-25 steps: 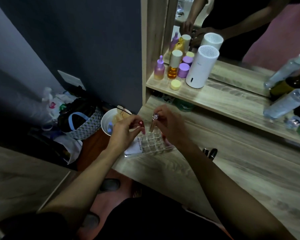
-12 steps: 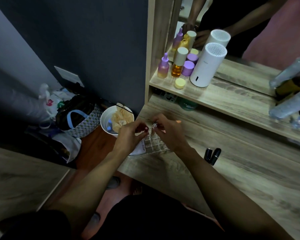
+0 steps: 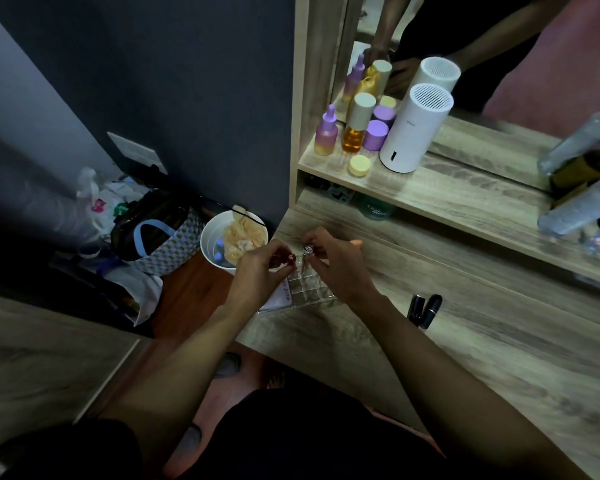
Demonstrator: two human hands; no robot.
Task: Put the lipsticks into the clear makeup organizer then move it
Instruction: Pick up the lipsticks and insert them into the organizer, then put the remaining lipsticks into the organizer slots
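Held upright over the clear organizer [image 3: 309,289] near the table [image 3: 482,368] edge: red-topped lipstick [image 3: 291,258] in left hand [image 3: 257,271] fingers, silver-topped lipstick [image 3: 307,250] in right hand [image 3: 336,268], cells directly beneath.

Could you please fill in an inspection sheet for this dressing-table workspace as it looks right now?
Surface: wooden table top, bare at the right.
Job's things: clear makeup organizer near the left edge; two dark lipsticks lie to its right.
Clutter: bottles, jars and a white cylinder on the shelf.
Grippers: left hand pinches a red-tipped lipstick; right hand pinches a silver-topped lipstick, both over the organizer.
Cables: nothing seen.
Surroundings: mirror behind; white bin and bags on the floor.
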